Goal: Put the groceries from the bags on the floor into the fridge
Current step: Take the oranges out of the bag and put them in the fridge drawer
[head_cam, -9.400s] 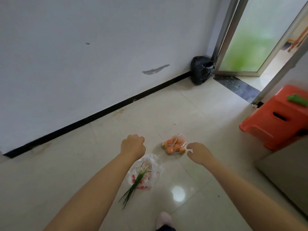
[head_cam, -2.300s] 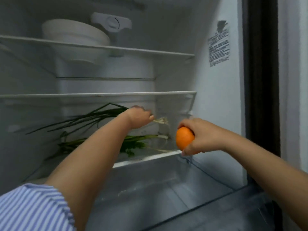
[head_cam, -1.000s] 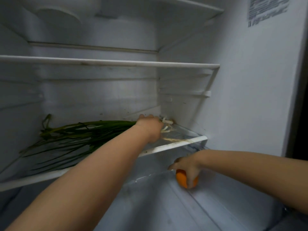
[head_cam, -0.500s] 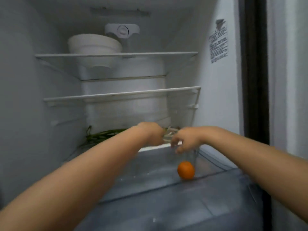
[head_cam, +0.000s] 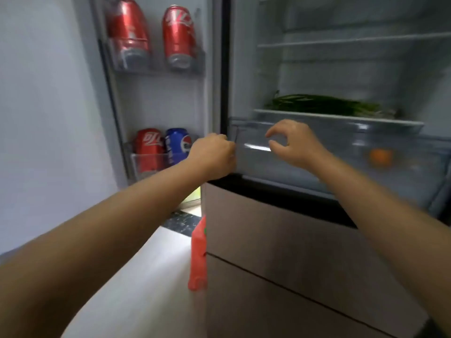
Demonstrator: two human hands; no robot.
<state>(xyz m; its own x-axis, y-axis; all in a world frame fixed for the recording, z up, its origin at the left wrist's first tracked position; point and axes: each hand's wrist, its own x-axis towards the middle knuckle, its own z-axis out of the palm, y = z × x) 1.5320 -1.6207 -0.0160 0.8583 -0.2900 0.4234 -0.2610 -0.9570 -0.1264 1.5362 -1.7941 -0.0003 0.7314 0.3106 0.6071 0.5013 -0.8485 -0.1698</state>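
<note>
A person is standing before an open fridge (head_cam: 366, 76), and both bare arms are reaching toward the clear drawer (head_cam: 317, 162) that serves here as the landmark. The left hand (head_cam: 212, 154) is hovering at the drawer's left front corner with its fingers curled into a loose fist; its grip seems to be holding nothing, though the far side of the fingers is hidden. The right hand (head_cam: 292, 142) is hanging just in front of the drawer's face, its grip half open, thumb and forefinger curved apart, touching nothing that can be made out. Inside the drawer, toward its right end, an orange (head_cam: 379, 157) is lying, blurred by the plastic. Directly above the drawer, green onions (head_cam: 327, 104) are lying flat along a glass shelf (head_cam: 341, 117). To the left of the drawer, the fridge door (head_cam: 156, 93) is standing open, with red cans (head_cam: 151, 32) in its upper rack and a red can and a blue one in its lower rack. Below and left of the drawer, an orange-red stool (head_cam: 199, 254) is standing on the floor (head_cam: 136, 276) against the fridge base. No bags are showing in this view. Judging by the empty hands, the step in hand is going back to the floor for more groceries; doing it well likely means leaving the door wide, drawing both hands clear of the drawer edge, and stepping round the stool.
</note>
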